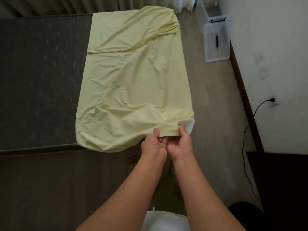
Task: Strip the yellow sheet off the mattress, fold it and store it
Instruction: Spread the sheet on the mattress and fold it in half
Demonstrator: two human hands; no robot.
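The yellow sheet (pixel 133 77) lies folded into a long band over the right end of the dark grey mattress (pixel 41 77), wrinkled and bunched at its far right corner. Its near edge hangs over the mattress's near side. My left hand (pixel 154 145) and my right hand (pixel 180 142) sit side by side at that near edge, each pinching the hem, thumbs on top and fingers underneath. A white corner of the mattress end (pixel 190 126) shows just right of my right hand.
A clear plastic storage box (pixel 216 42) with a black handle lies on the wooden floor (pixel 216 114) by the right wall, another clear box behind it. A black cable (pixel 246 130) runs from a wall socket. Dark furniture (pixel 280 180) stands at the right.
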